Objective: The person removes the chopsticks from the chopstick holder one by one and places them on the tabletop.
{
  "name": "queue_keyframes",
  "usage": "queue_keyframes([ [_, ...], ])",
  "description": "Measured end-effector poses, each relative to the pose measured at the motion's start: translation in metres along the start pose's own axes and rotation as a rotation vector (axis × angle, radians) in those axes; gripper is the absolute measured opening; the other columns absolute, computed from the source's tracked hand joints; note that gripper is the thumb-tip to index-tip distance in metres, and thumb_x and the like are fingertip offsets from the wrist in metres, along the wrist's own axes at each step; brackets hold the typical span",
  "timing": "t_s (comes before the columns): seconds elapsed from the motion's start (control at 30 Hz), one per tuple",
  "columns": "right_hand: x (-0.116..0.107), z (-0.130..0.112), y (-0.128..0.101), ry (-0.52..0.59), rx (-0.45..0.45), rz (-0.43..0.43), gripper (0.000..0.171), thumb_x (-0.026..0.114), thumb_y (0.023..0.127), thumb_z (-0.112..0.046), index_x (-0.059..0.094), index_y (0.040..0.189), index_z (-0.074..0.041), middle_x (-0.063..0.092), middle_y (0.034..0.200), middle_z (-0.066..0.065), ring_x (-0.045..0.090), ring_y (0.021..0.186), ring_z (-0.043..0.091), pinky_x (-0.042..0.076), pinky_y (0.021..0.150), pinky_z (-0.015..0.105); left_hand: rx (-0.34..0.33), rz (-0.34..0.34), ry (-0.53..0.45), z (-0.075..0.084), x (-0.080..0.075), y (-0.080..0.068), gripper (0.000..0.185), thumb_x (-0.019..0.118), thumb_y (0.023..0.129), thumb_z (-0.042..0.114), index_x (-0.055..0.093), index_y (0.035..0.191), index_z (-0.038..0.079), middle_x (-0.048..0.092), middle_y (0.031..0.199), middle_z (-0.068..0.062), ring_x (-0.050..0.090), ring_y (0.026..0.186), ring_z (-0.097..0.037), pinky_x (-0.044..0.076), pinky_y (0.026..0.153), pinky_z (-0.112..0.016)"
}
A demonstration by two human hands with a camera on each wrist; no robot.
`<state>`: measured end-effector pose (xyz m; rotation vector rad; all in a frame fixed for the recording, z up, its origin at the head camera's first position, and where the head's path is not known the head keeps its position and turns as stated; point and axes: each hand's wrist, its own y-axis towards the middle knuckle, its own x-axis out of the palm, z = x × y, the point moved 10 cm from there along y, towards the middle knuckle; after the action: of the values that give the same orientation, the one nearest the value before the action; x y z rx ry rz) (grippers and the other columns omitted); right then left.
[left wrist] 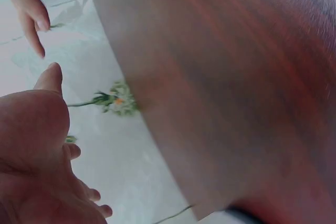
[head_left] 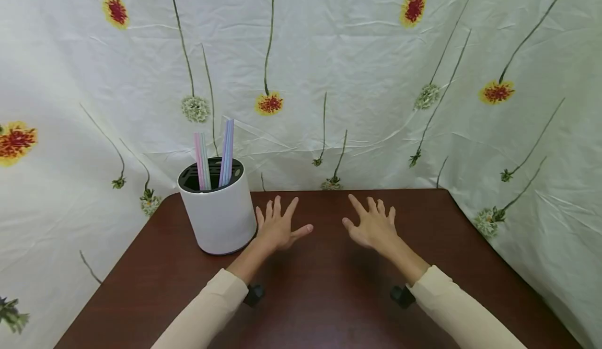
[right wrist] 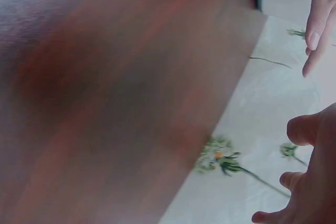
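Both hands hover over a dark brown table, fingers spread and nothing held. In the head view the left hand [head_left: 276, 229] is just right of a white oval holder [head_left: 218, 218] with a black slotted top. Pink, green and white striped sticks [head_left: 202, 161] and blue-purple striped ones [head_left: 227, 153] stand upright in the holder; their lower parts are hidden. To the right, apart from the left hand, is the right hand [head_left: 374, 226]. The left wrist view shows the left palm [left wrist: 31, 129] and thumb; the right wrist view shows part of the right hand [right wrist: 315, 171].
The brown table [head_left: 320, 297] ends at a far edge in front of a white cloth [head_left: 376, 77] printed with flowers. This cloth hangs behind and at both sides. Small dark devices [head_left: 254, 295] sit under both wrists.
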<state>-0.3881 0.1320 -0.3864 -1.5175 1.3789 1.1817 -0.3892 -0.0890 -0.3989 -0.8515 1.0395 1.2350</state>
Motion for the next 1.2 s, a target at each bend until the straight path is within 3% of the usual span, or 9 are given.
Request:
queue_keyframes([
  [0.2, -0.022, -0.023, 0.006, 0.022, -0.045, 0.02, 0.07, 0.045, 0.104, -0.054, 0.02, 0.164, -0.028, 0.022, 0.164, 0.027, 0.015, 0.152, 0.05, 0.006, 0.119, 0.073, 0.076, -0.037, 0.041, 0.013, -0.024, -0.008, 0.089, 0.057, 0.095, 0.065, 0.019, 0.164, 0.025, 0.013, 0.166, -0.029, 0.013, 0.154, -0.047, 0.005, 0.122, -0.07],
  [0.43, -0.049, -0.058, 0.013, 0.072, -0.115, 0.048, 0.07, 0.045, 0.103, -0.055, 0.02, 0.164, -0.031, 0.023, 0.165, 0.025, 0.018, 0.151, 0.05, 0.01, 0.119, 0.074, 0.15, -0.074, 0.105, 0.031, -0.067, -0.017, 0.086, 0.058, 0.097, 0.06, 0.019, 0.165, 0.024, 0.018, 0.164, -0.032, 0.018, 0.152, -0.049, 0.013, 0.123, -0.067],
  [0.63, -0.069, -0.083, 0.019, 0.098, -0.16, 0.094, 0.068, 0.046, 0.103, -0.052, 0.024, 0.163, -0.03, 0.027, 0.163, 0.026, 0.024, 0.15, 0.049, 0.014, 0.119, 0.071, 0.209, -0.014, 0.1, 0.041, -0.111, -0.021, 0.083, 0.059, 0.099, 0.054, 0.021, 0.164, 0.019, 0.02, 0.162, -0.035, 0.021, 0.15, -0.053, 0.017, 0.121, -0.068],
  [0.77, -0.082, -0.1, 0.023, 0.159, -0.207, 0.128, 0.066, 0.048, 0.103, -0.05, 0.027, 0.162, -0.03, 0.033, 0.16, 0.024, 0.03, 0.148, 0.047, 0.021, 0.118, 0.069, 0.241, 0.027, 0.066, 0.04, -0.141, -0.027, 0.083, 0.058, 0.101, 0.051, 0.018, 0.164, 0.016, 0.026, 0.159, -0.035, 0.03, 0.145, -0.055, 0.027, 0.117, -0.069],
  [0.9, -0.092, -0.118, 0.026, 0.256, -0.267, 0.136, 0.066, 0.051, 0.102, -0.048, 0.029, 0.161, -0.027, 0.038, 0.159, 0.021, 0.036, 0.146, 0.043, 0.031, 0.116, 0.066, 0.237, 0.03, -0.038, 0.03, -0.171, -0.035, 0.082, 0.055, 0.103, 0.049, 0.011, 0.165, 0.018, 0.03, 0.162, -0.026, 0.043, 0.14, -0.048, 0.04, 0.11, -0.063],
  [0.97, -0.096, -0.129, 0.027, 0.316, -0.285, 0.13, 0.066, 0.053, 0.102, -0.046, 0.03, 0.161, -0.026, 0.039, 0.159, 0.017, 0.036, 0.147, 0.041, 0.033, 0.116, 0.063, 0.202, 0.036, -0.079, 0.019, -0.186, -0.038, 0.081, 0.053, 0.103, 0.05, 0.01, 0.166, 0.021, 0.038, 0.158, -0.026, 0.053, 0.131, -0.046, 0.047, 0.103, -0.06],
  [1.03, -0.1, -0.142, 0.029, 0.372, -0.306, 0.136, 0.065, 0.054, 0.101, -0.044, 0.033, 0.16, -0.025, 0.041, 0.159, 0.014, 0.037, 0.147, 0.037, 0.036, 0.117, 0.059, 0.161, 0.07, -0.105, 0.007, -0.203, -0.041, 0.077, 0.051, 0.104, 0.051, 0.013, 0.165, 0.023, 0.039, 0.158, -0.025, 0.055, 0.129, -0.046, 0.048, 0.101, -0.061],
  [1.13, -0.101, -0.165, 0.032, 0.44, -0.34, 0.143, 0.063, 0.055, 0.1, -0.041, 0.037, 0.158, -0.025, 0.043, 0.159, 0.008, 0.038, 0.148, 0.032, 0.037, 0.118, 0.053, 0.089, 0.129, -0.126, -0.017, -0.227, -0.045, 0.072, 0.049, 0.104, 0.052, 0.019, 0.164, 0.025, 0.039, 0.158, -0.026, 0.047, 0.137, -0.047, 0.042, 0.106, -0.065],
  [1.2, -0.099, -0.18, 0.035, 0.475, -0.356, 0.138, 0.061, 0.055, 0.101, -0.039, 0.038, 0.158, -0.025, 0.044, 0.158, 0.008, 0.04, 0.147, 0.031, 0.038, 0.117, 0.051, 0.056, 0.162, -0.163, -0.034, -0.24, -0.047, 0.069, 0.048, 0.105, 0.051, 0.023, 0.164, 0.024, 0.031, 0.163, -0.022, 0.035, 0.146, -0.046, 0.033, 0.113, -0.067],
])
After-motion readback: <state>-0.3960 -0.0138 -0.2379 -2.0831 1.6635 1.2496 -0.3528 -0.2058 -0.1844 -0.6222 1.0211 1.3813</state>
